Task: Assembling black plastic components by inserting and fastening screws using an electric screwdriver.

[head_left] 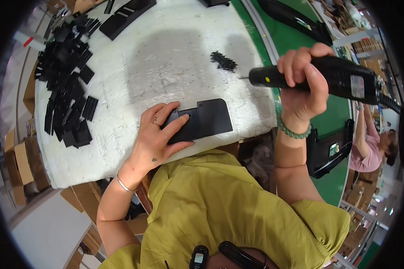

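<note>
Basically, at far L we've got a heap of small flat black plastic pieces (69,85) on the white, rough-surfaced work mat (112,134). Next, our L hand (159,127), fingers spread, presses down on the L part of a flat black plastic panel w/ a notched far edge (211,121); the panel lies near the mat's near edge. Beyond it, approx. centre-R, sits a small pile of tiny dark screws (223,62). Well apart from our L, our R hand (303,83) is wrapped round a black corded electric screwdriver (350,78), thin bit pointing L, clear of the panel. Far R, a co-worker in a pink top (368,150).
</note>
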{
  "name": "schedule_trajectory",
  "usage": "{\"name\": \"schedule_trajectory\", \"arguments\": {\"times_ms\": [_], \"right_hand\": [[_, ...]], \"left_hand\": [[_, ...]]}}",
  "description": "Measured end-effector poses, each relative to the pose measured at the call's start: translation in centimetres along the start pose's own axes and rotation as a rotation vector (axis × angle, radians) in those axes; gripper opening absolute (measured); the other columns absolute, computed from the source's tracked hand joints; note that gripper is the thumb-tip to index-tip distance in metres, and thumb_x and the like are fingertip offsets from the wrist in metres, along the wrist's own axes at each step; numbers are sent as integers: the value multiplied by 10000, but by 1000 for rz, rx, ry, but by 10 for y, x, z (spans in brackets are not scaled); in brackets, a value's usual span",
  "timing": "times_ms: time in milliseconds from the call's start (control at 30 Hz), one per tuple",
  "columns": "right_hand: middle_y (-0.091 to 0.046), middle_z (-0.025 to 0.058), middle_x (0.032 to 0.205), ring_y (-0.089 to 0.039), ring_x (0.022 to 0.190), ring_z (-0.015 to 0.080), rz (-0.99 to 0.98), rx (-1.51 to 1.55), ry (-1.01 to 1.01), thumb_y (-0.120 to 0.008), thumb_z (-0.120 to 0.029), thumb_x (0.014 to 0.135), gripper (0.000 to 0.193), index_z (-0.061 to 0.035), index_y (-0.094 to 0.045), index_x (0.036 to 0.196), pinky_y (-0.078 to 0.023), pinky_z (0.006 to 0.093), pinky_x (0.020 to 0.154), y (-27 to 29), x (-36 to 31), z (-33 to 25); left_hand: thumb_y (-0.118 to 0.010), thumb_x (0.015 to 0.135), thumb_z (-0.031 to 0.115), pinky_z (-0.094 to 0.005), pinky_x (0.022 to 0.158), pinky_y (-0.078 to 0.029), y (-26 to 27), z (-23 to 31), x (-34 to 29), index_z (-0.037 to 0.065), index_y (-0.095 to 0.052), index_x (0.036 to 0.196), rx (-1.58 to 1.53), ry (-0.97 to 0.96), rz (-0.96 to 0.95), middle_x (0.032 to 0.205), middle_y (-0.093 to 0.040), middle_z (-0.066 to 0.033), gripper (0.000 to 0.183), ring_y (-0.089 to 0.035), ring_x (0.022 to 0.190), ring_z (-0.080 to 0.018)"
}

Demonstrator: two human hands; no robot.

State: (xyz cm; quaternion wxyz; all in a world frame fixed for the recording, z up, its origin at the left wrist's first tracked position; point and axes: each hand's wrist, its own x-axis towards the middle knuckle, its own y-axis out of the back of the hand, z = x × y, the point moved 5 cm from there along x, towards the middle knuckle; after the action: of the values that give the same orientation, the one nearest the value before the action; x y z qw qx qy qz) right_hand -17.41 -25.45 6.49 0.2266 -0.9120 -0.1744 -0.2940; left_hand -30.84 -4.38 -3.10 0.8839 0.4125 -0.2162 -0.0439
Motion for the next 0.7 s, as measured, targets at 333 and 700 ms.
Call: {"name": "schedule_trajectory", "arguments": {"times_ms": [333,700], "right_hand": [[-485,64,586,-471,462,136,149,-146,-32,-532,8,722,221,45,-470,930,-396,264,459,20,14,33],[-491,64,617,-450,482,138,148,-59,-18,-517,26,735,228,41,-463,956,-402,272,484,19,12,24]], "left_hand": [[-819,546,250,-436,905,-409,7,-3,-5,66,-625,1021,3,78,0,1188,-528,-146,545,-476,1068,-366],[-726,707,148,-428,904,-391,16,6,75,82,-662,887,59,-42,207,960,-622,-51,202,-480,1100,-336]]}}
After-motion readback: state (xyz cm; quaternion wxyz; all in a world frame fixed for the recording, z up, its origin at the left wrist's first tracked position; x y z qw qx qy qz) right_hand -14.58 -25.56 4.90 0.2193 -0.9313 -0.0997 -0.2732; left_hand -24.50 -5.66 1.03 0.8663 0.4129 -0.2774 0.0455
